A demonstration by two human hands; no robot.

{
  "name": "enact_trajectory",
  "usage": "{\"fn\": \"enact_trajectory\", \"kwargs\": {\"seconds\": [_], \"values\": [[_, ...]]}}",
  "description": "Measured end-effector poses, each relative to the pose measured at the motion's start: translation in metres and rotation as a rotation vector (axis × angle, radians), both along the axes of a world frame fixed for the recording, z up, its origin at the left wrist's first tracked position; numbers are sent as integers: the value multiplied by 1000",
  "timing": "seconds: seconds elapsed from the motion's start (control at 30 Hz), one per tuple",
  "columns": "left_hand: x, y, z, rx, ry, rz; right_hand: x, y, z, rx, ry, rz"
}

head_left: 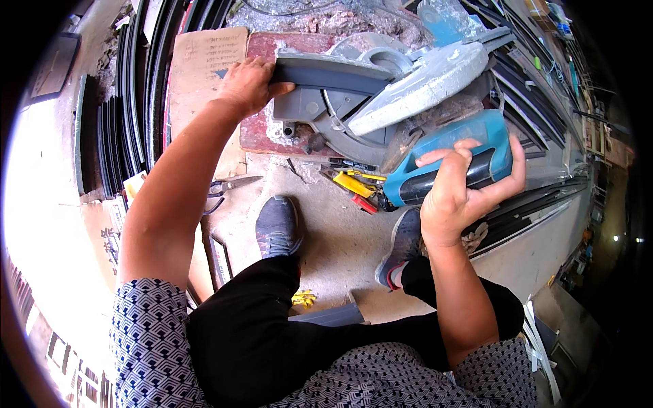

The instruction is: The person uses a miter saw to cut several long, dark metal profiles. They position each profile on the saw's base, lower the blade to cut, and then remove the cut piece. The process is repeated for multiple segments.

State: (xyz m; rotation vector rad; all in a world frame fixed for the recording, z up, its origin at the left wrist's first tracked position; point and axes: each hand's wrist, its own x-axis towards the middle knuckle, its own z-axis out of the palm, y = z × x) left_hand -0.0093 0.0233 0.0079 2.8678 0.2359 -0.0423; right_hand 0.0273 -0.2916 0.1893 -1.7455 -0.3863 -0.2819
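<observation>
A mitre saw with a grey, dust-covered blade guard (422, 85) stands in front of me on a worn red board (262, 141). Across its grey base (299, 107) lies a dark grey profile strip (333, 79), set against the fence. My left hand (246, 85) is closed over the strip's left end, thumb along its near face. On the right, my right hand (452, 194) wraps round the saw's teal and black handle (411, 196). The saw head is tilted over the strip's right end. The blade's edge is hidden by the guard.
Yellow-handled tools (354, 183) and a red one (365, 205) lie on the floor between saw and shoes. Scissors (235, 185) rest left of them. Cardboard (204, 68) and long black profiles (132, 88) are at left; more dark strips (530, 207) lie at right.
</observation>
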Motion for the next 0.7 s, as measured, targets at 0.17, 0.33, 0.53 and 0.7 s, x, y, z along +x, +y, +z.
{"fn": "enact_trajectory", "kwargs": {"seconds": [0.17,0.33,0.53,0.7], "values": [[1,-1,1,-14,2,-3,-3,-2,-4,-46,-11,-13],[0,-1,1,3,6,0,-6,4,-2,23,19,-15],[1,-4,3,22,56,18,-6,2,-2,-86,-62,-3],[2,-3,2,34,26,4,-4,-5,-9,-44,-54,10]]}}
